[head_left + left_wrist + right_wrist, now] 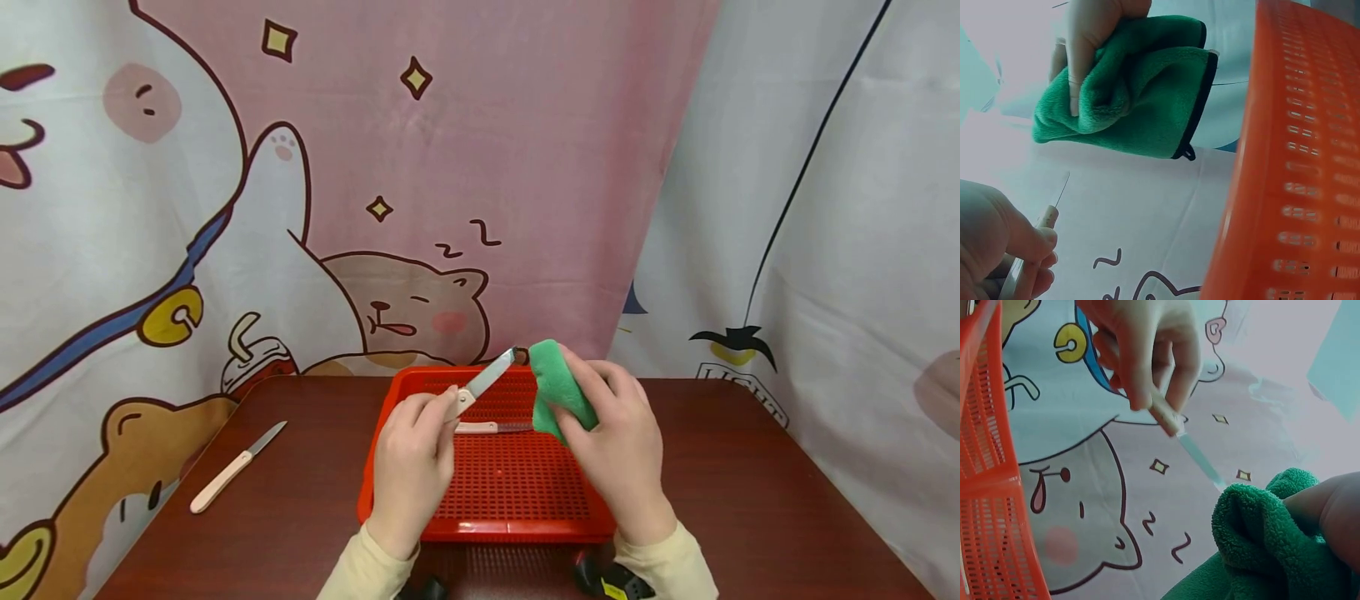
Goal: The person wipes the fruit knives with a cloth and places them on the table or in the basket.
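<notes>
My left hand (415, 462) grips a knife by its pale handle (1161, 414), above the red basket. Its blade (491, 373) slants up to the right, toward the cloth. A folded green cloth (557, 385) with a dark edge is pinched between the thumb and fingers of my right hand (618, 446). In the right wrist view the blade's tip comes right up to the cloth's fold. A second knife (480, 427) with a pale handle lies in the red basket, its blade partly hidden. The left wrist view shows the cloth (1147, 112) hanging in loose folds.
The red perforated basket (495, 530) stands in the middle of the brown table (750, 500). Another pale-handled knife (232, 475) lies on the table at the left, blade pointing away. A printed curtain (525, 167) hangs behind the table.
</notes>
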The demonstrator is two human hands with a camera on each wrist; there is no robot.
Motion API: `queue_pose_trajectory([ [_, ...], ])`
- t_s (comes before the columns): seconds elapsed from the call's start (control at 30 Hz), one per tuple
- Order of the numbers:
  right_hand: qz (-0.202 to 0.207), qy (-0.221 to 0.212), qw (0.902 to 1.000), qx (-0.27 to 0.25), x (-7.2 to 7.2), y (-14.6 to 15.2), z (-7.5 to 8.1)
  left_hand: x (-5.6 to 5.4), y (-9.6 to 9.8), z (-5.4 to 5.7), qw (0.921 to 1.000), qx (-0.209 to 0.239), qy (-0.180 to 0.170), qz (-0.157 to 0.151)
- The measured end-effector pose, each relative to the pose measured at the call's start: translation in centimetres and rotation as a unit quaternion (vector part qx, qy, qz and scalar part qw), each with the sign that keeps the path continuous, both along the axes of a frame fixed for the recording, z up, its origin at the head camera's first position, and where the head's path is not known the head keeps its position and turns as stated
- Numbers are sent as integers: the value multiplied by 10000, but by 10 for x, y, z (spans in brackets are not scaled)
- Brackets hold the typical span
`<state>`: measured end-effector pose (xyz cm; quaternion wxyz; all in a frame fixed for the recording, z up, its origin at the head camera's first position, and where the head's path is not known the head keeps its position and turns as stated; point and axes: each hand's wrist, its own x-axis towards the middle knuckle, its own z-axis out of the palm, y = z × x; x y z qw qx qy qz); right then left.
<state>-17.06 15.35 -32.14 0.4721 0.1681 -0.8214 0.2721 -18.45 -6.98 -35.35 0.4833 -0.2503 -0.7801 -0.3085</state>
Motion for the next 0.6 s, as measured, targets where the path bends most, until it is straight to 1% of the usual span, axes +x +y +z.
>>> queue_pose_trajectory([
  [0.23,322,191,9991,187,4,-15,-1,-1,-1,0,10000,-20,-60,21],
  [0.47,517,106,9972,525,5,-30,-6,0,1,-1,10000,-5,-9,38],
  [0.6,567,88,9960,690,4,-36,-10,0,3,-1,10000,-9,38,-22],
])
